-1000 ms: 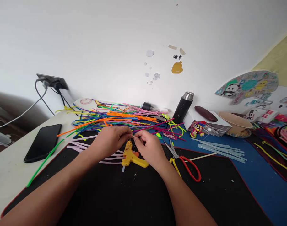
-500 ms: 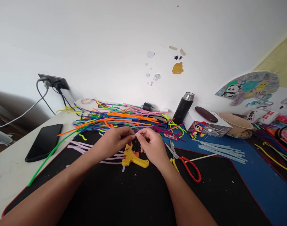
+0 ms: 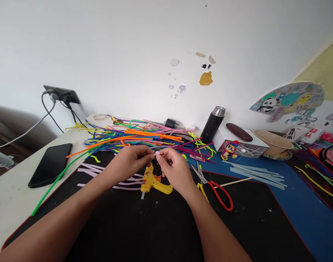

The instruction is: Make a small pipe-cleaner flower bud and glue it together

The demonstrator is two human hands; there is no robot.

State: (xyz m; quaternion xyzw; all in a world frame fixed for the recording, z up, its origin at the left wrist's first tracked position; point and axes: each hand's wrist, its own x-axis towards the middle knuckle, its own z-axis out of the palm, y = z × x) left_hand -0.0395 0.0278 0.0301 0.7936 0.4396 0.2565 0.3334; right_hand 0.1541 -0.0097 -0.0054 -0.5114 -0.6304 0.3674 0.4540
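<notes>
Between the fingertips of both hands is a small pale piece (image 3: 157, 154), too small to make out clearly. My left hand (image 3: 130, 163) pinches it from the left, and my right hand (image 3: 174, 166) pinches it from the right. Just below the hands a yellow glue gun (image 3: 152, 183) lies on the black mat (image 3: 136, 225). Lilac pipe cleaners (image 3: 91, 170) lie partly under my left forearm. Open scissors with red handles (image 3: 219, 193) rest to the right of my right hand.
Many coloured pipe cleaners (image 3: 139, 134) are heaped along the wall. A black phone (image 3: 50, 164) lies at the left. A black thermos (image 3: 212, 126), a white box (image 3: 255, 149), a small figure (image 3: 230, 150) and glue sticks (image 3: 259, 174) are at the right.
The pale piece shows more between the fingertips. My left hand has shifted slightly up and left; my right hand has barely moved.
</notes>
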